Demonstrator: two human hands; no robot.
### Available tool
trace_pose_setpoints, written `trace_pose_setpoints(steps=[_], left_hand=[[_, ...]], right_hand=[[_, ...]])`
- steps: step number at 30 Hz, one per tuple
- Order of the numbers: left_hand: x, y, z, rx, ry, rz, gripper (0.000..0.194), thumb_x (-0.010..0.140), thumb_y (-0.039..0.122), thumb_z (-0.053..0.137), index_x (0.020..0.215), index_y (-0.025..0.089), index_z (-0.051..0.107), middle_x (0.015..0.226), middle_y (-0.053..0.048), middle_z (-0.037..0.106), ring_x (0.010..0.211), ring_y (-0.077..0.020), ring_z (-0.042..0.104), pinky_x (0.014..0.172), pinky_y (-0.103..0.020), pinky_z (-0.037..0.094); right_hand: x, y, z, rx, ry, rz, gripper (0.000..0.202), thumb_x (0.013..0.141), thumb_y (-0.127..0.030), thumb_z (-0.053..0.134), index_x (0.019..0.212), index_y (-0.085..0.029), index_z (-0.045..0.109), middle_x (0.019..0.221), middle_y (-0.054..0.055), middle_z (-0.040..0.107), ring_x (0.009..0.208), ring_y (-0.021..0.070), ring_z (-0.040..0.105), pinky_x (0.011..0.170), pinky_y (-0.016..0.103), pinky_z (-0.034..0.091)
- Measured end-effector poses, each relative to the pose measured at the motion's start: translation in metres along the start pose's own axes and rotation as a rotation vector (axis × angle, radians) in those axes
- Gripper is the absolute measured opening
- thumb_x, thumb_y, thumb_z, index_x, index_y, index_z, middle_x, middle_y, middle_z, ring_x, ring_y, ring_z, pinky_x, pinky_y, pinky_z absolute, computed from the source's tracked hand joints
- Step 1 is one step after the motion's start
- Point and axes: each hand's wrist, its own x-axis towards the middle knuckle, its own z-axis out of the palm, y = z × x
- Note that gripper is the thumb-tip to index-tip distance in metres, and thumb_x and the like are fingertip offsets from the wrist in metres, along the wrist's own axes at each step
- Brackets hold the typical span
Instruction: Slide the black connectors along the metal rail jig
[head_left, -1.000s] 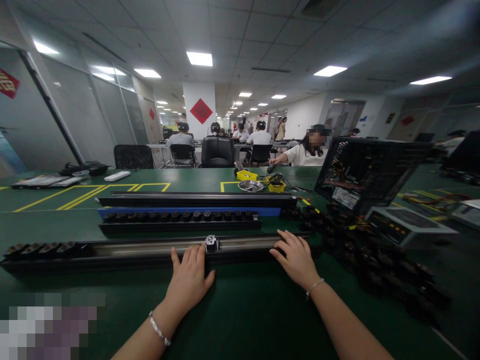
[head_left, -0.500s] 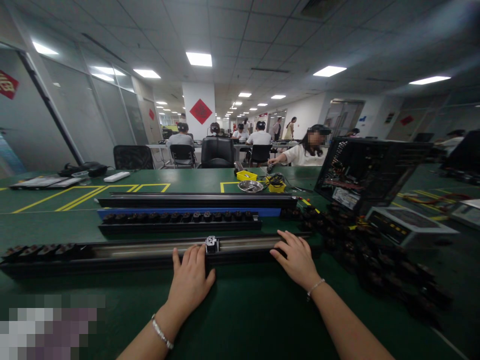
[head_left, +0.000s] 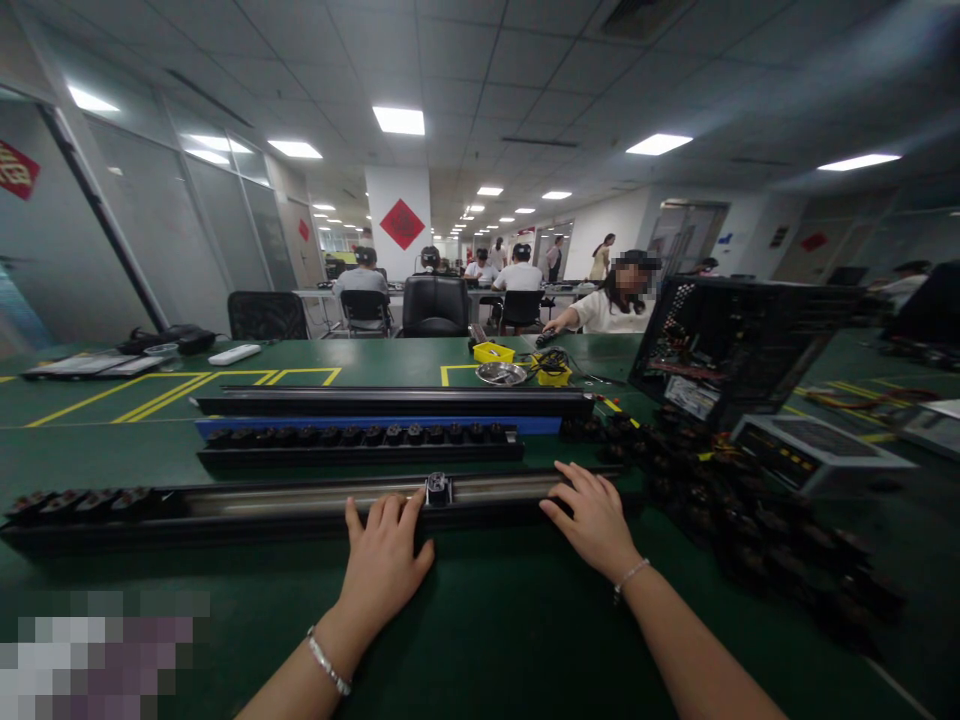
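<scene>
Long black channel (head_left: 247, 530): partly filled, mostly bare

Worktop (head_left: 487, 640): green, carrying everything listed below.

Long black channel: lying lengthwise across the near side of the worktop; its pale inner floor is showing along most of its length. Judging by this, the smaller share is done and the larger share is waiting. Its far right end is too dark to tell.

Black rail (head_left: 390, 402): lying farther back, its inside not showing.

Shorter channel (head_left: 360, 455): lying between the two, carrying a close row along almost its whole length; seemingly complete or nearly so.

Heap of loose black parts (head_left: 780, 545): spreading at right; apparently the unplaced stock, too dark for counting.

Group of black parts (head_left: 82, 503): sitting in the left end of the long channel; apparently the done portion.

Right hand (head_left: 592, 515): resting over the channel's right stretch, fingers spread, holding nothing visible.

Left hand (head_left: 386, 555): lying over the near wall, fingers loosely extended, gripping nothing; its index fingertip is apparently touching the single black part (head_left: 437, 488).

Single black part: standing upright in the channel around mid-length, well apart from the left-end group; seemingly not yet joining it.
</scene>
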Motion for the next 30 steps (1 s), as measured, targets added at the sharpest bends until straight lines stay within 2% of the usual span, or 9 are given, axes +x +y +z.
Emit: trace_pose_setpoints(steps=[8,12,17,21,26,30], left_hand=[[0.002,0.004,-0.008,0.041,-0.032,-0.008,0.054,0.078,0.035,0.045,0.131,0.026,0.044,0.107,-0.009,0.059,0.109,-0.0287,0.050,0.103,-0.067,0.009],[0.006,0.009,-0.008,0.032,-0.058,-0.012,0.053,0.078,0.036,0.045,0.130,0.024,0.045,0.107,-0.010,0.061,0.109,-0.0297,0.051,0.103,-0.068,0.010],[0.007,0.017,-0.001,-0.014,-0.006,0.050,0.052,0.079,0.034,0.043,0.127,0.014,0.046,0.121,-0.013,0.058,0.119,-0.0275,0.047,0.110,-0.059,0.009],[0.006,0.019,0.000,-0.029,0.012,0.069,0.052,0.079,0.032,0.045,0.129,0.017,0.045,0.119,-0.011,0.059,0.115,-0.0254,0.049,0.110,-0.058,0.007],[0.006,0.020,-0.004,-0.009,0.003,0.065,0.052,0.079,0.031,0.047,0.130,0.022,0.044,0.111,-0.007,0.060,0.109,-0.0237,0.051,0.110,-0.058,0.007],[0.005,0.021,-0.003,0.017,0.001,0.063,0.054,0.079,0.031,0.047,0.132,0.026,0.042,0.107,-0.006,0.060,0.106,-0.0240,0.051,0.108,-0.058,0.009]], right_hand=[[0.000,0.001,0.001,0.020,-0.012,0.012,0.041,0.087,-0.056,0.036,0.088,-0.028,0.066,0.136,0.002,0.048,0.129,0.0237,0.035,0.105,0.050,0.021],[0.000,0.000,-0.001,0.025,-0.021,0.019,0.041,0.086,-0.056,0.036,0.088,-0.028,0.066,0.136,0.002,0.048,0.130,0.0234,0.034,0.105,0.049,0.020],[0.000,0.000,-0.001,0.017,-0.013,0.013,0.040,0.087,-0.055,0.037,0.088,-0.028,0.066,0.135,0.002,0.049,0.129,0.0238,0.035,0.104,0.050,0.022],[-0.001,0.000,0.000,0.018,0.022,0.000,0.036,0.086,-0.053,0.040,0.088,-0.028,0.066,0.134,0.003,0.050,0.128,0.0243,0.037,0.103,0.050,0.023],[-0.003,-0.009,0.001,0.039,0.064,-0.044,0.032,0.086,-0.042,0.044,0.108,-0.026,0.060,0.131,0.005,0.053,0.125,0.0231,0.041,0.104,0.048,0.025],[-0.006,-0.029,0.003,0.072,0.026,-0.134,0.040,0.084,-0.032,0.045,0.123,-0.026,0.051,0.131,0.005,0.052,0.126,0.0208,0.039,0.107,0.046,0.021]])
